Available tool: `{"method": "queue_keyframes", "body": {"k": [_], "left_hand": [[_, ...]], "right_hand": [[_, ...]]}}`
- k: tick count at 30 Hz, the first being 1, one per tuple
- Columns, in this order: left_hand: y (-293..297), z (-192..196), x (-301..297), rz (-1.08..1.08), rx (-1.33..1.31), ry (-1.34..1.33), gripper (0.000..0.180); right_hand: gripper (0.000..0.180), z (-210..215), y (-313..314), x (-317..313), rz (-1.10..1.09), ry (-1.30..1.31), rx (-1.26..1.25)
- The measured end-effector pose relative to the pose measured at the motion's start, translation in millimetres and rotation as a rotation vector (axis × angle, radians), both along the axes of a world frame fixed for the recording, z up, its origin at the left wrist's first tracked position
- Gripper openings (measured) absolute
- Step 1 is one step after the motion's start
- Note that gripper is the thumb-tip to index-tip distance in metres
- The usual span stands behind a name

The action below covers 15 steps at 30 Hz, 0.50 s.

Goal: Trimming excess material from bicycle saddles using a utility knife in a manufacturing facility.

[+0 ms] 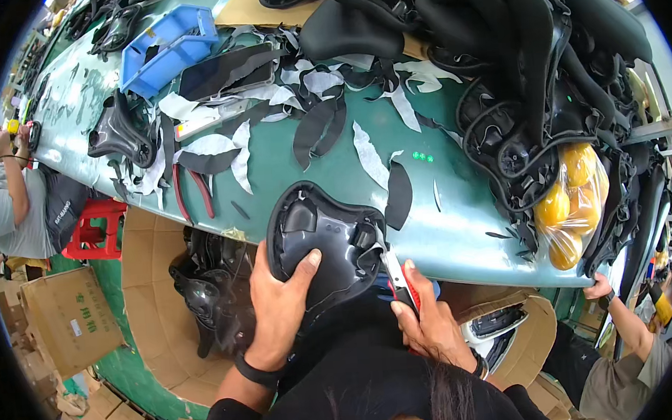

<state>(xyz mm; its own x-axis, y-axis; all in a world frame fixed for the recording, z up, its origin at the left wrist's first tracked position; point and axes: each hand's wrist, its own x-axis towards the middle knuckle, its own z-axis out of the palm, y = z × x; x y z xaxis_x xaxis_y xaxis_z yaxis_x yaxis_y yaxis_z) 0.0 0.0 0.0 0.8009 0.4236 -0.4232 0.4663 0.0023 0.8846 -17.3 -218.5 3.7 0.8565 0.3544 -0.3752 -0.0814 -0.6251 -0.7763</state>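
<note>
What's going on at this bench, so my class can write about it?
A person's left hand grips a black moulded piece at the edge of a green table. The right hand holds a utility knife, its blade by the piece's right rim; whether it is cutting is unclear. Black and white scraps litter the table, with red-handled pliers to the left and piled black pieces to the right.

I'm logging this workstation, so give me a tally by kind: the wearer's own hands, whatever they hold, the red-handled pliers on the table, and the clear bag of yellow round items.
Wearer's hands, left hand and right hand: 2
Black molded shell: 1
Utility knife: 1
Red-handled pliers: 1
Clear plastic bag: 1
Total: 6
</note>
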Motion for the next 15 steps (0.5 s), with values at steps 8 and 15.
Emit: {"method": "queue_keyframes", "body": {"k": [8, 15], "left_hand": [[-19, 3, -21, 0.045, 0.154, -0.091, 0.046], [2, 0, -13, -0.089, 0.081, -0.181, 0.050]], "right_hand": [[0.062, 32, -13, 13, -0.261, 0.215, 0.055], [0.067, -4, 20, 86, 0.194, -0.548, 0.140]]}}
